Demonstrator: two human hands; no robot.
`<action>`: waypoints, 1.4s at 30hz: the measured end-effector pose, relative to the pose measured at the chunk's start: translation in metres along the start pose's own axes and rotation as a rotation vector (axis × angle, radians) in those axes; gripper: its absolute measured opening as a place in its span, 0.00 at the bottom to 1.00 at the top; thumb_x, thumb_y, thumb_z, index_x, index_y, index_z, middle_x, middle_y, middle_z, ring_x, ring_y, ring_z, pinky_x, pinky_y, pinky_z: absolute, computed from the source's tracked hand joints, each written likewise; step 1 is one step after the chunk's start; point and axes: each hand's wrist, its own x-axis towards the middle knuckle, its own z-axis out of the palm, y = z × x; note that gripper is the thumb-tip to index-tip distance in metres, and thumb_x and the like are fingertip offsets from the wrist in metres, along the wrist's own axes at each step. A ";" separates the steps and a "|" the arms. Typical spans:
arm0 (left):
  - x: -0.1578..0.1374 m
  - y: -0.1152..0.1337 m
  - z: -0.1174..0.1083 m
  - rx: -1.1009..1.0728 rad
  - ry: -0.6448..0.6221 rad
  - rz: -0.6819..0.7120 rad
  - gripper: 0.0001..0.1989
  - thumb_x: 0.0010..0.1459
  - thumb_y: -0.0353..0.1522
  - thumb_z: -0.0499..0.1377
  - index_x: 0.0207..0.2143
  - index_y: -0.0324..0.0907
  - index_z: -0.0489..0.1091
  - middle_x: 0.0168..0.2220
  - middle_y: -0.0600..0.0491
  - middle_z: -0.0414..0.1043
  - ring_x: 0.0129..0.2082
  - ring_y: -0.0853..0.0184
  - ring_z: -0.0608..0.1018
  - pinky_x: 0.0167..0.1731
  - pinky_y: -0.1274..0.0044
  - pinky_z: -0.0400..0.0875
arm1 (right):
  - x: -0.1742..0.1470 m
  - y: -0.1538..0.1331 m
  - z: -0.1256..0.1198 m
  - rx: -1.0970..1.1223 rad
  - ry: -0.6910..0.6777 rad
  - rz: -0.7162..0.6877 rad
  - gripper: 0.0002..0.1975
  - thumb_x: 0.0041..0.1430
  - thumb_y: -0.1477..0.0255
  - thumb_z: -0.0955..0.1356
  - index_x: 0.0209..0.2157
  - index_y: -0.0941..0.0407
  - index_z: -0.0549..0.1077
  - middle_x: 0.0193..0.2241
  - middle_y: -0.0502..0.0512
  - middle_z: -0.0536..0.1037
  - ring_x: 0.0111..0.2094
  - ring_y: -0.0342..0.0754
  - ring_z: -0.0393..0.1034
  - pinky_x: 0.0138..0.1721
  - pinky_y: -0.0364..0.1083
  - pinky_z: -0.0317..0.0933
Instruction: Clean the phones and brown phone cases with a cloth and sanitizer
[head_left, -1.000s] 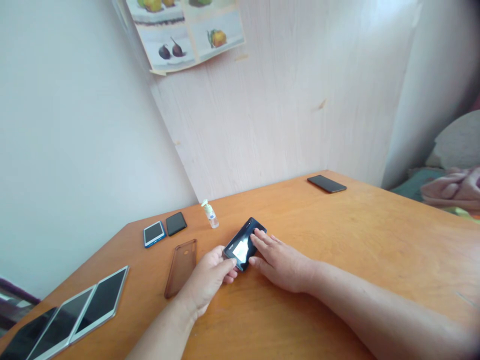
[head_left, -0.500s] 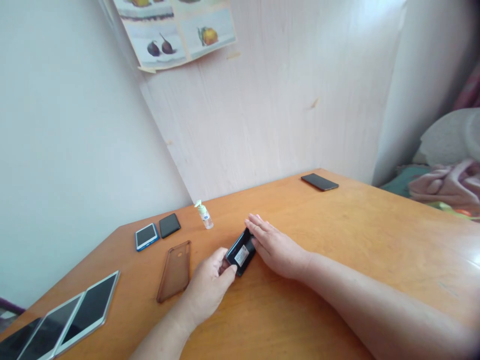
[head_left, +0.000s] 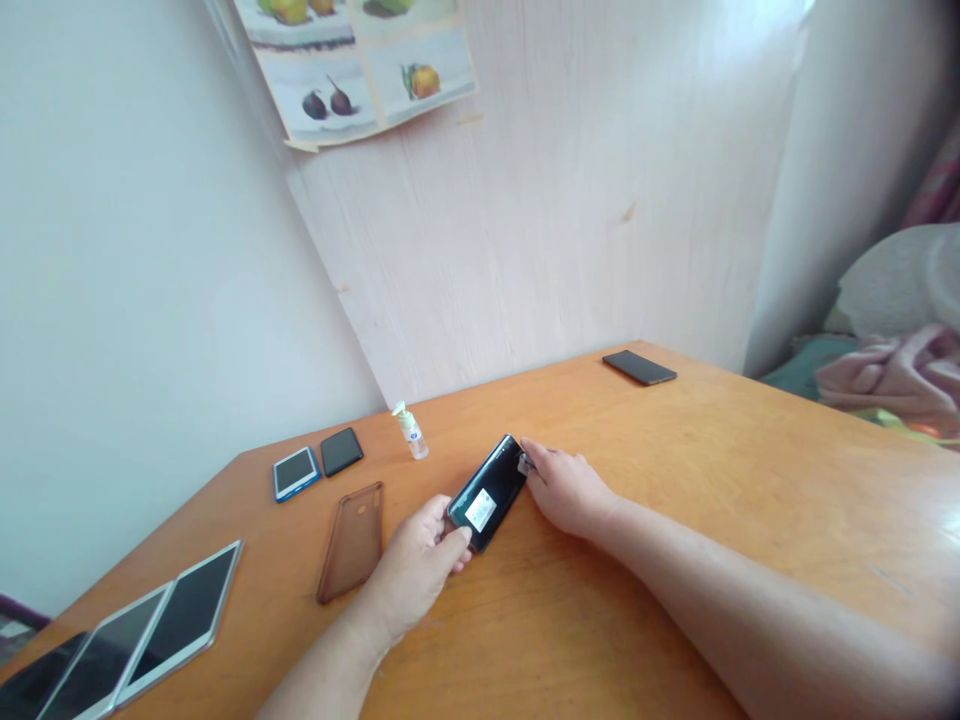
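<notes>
My left hand grips the lower end of a dark, glossy smartphone. The phone's back faces up, with a white label on its lower half, and it tilts just over the wooden table. At its upper right edge is my right hand, fingers closed on a small whitish piece; most of that piece is hidden, so its kind cannot be made out. Left of my left hand lies a brown translucent phone case. A small pump bottle stands beyond the phone.
On the wooden table, a blue-edged phone and a black phone lie at the back left. Several white-framed and dark tablets lie front left. Another dark device rests near the back right edge. Bedding is beyond.
My right hand has gone from lying flat across the phone's upper end to its right edge, fingers now curled. More of the phone's back shows. My left hand keeps its hold.
</notes>
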 end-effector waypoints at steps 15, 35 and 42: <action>0.001 -0.001 -0.004 -0.088 -0.006 -0.069 0.12 0.56 0.37 0.60 0.39 0.39 0.69 0.29 0.53 0.72 0.28 0.69 0.72 0.30 0.79 0.66 | -0.002 0.002 0.005 0.061 0.075 -0.077 0.06 0.62 0.76 0.62 0.37 0.55 0.71 0.39 0.57 0.75 0.39 0.47 0.70 0.40 0.43 0.59; 0.003 -0.002 -0.003 -0.131 -0.024 -0.055 0.12 0.55 0.38 0.61 0.38 0.40 0.69 0.28 0.53 0.72 0.29 0.68 0.74 0.31 0.77 0.67 | -0.028 -0.030 0.022 0.351 -0.030 -0.467 0.09 0.59 0.80 0.63 0.35 0.54 0.73 0.38 0.53 0.73 0.37 0.45 0.70 0.39 0.41 0.62; 0.001 -0.001 0.001 -0.079 -0.033 -0.045 0.11 0.57 0.36 0.58 0.40 0.40 0.68 0.30 0.53 0.72 0.28 0.69 0.72 0.30 0.78 0.65 | -0.009 -0.009 0.018 0.220 0.118 -0.193 0.09 0.59 0.80 0.63 0.35 0.56 0.73 0.35 0.55 0.72 0.36 0.46 0.69 0.39 0.44 0.63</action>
